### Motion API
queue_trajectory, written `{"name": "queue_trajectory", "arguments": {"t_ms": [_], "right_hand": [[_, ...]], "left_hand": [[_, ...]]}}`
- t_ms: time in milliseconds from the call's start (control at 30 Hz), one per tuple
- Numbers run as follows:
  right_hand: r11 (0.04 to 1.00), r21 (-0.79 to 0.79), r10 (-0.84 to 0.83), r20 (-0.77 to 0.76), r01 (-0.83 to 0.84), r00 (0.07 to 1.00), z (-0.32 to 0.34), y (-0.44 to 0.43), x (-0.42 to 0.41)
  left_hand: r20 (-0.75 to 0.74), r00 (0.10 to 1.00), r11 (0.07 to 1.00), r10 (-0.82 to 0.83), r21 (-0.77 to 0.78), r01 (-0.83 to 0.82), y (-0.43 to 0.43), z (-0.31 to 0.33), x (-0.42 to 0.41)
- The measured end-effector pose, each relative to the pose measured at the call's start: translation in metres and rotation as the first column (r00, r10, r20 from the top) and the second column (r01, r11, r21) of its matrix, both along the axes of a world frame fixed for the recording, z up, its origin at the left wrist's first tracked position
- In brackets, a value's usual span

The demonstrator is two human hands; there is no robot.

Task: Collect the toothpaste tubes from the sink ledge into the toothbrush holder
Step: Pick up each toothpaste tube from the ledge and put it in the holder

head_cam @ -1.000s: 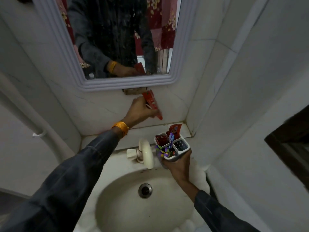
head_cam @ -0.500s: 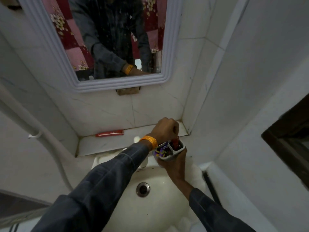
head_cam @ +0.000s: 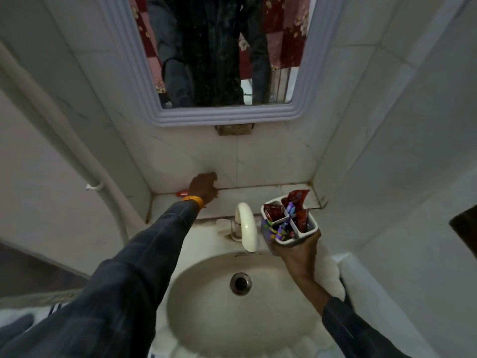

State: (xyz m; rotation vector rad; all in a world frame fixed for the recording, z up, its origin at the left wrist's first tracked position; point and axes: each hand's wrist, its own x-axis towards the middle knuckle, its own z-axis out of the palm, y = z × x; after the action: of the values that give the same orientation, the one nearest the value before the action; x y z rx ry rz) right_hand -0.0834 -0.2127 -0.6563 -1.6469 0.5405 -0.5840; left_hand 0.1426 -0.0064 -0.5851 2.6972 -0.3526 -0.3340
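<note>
A red toothpaste tube [head_cam: 181,193] lies on the white sink ledge [head_cam: 258,195] at its back left. Only the tube's left end shows. My left hand [head_cam: 204,187] rests on top of it with fingers curled down, and the grip itself is hidden. My right hand [head_cam: 296,254] holds the white toothbrush holder [head_cam: 307,235] from below, above the basin's right rim. Red toothpaste tubes [head_cam: 298,200] and purple brushes [head_cam: 280,229] stick out of its compartments.
A cream tap [head_cam: 246,226] curves over the basin [head_cam: 214,301] between my two hands. The drain [head_cam: 240,283] sits mid-basin. A framed mirror [head_cam: 219,115] hangs on the tiled wall above the ledge. A white pipe [head_cam: 77,153] runs down the left wall.
My left hand has left the holder and moved left onto the red tube on the ledge. The tube it held a second ago now stands in the holder. The holder has shifted slightly right.
</note>
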Motion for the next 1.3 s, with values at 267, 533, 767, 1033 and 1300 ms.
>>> {"name": "queue_trajectory", "arguments": {"t_ms": [267, 533, 767, 1033, 1300], "right_hand": [[1.0, -0.017, 0.005, -0.038, -0.005, 0.999, -0.01, -0.002, 0.001], [1.0, 0.0, 0.002, -0.041, -0.002, 0.999, -0.007, -0.002, 0.002], [1.0, 0.015, -0.01, -0.025, 0.01, 1.0, 0.003, 0.004, 0.0], [0.999, 0.043, -0.013, 0.03, 0.011, 0.999, 0.004, 0.007, 0.0], [0.985, -0.171, -0.024, -0.006, 0.023, 1.0, 0.005, 0.002, 0.001]], "left_hand": [[0.065, 0.987, 0.948, -0.145, 0.295, 0.12, 0.015, -0.052, 0.015], [0.079, 0.988, 0.975, -0.134, 0.188, 0.117, 0.011, -0.006, 0.01], [0.26, 0.941, 0.926, -0.219, -0.249, 0.284, -0.031, 0.111, -0.028], [0.3, 0.845, 0.771, -0.443, -0.354, 0.53, -0.11, 0.142, -0.093], [0.254, 0.855, 0.869, -0.453, -0.087, 0.487, -0.15, 0.072, -0.138]]}}
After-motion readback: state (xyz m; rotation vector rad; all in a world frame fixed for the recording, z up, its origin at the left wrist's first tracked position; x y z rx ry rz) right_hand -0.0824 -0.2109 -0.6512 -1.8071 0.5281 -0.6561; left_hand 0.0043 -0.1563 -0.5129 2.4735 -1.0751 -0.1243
